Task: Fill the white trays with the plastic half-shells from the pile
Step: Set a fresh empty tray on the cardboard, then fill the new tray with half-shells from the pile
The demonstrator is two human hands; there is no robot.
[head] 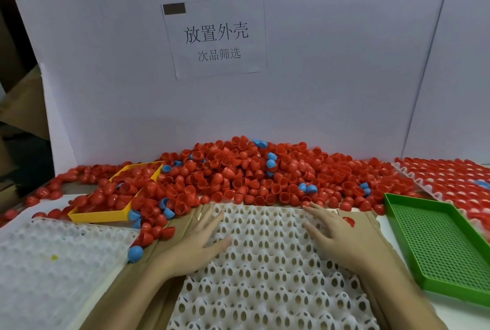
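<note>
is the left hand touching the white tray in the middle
Touching. The head view shows the left hand lying flat with straight fingers on the white tray, fingertips overlapping its near-pile edge, no gap visible.

A perforated tray (pixel 267 263) lies nearest the person in the middle, on sheets of cardboard (pixel 127 287). The left hand (pixel 197 237) rests on its left part and the right hand (pixel 336 234) on its right part, fingers pointing toward the pile of half-shells (pixel 238 170) heaped behind it against the backboard (pixel 106 91). A paper sign (pixel 214 36) is stuck on that board above the pile. Left of the middle tray lies a second tray (pixel 58 263); behind it a shallow frame (pixel 106 214) sits at the pile's edge with shells in it. To the right lies a mesh basket (pixel 437 244), and behind it a filled tray (pixel 450 181).
</note>
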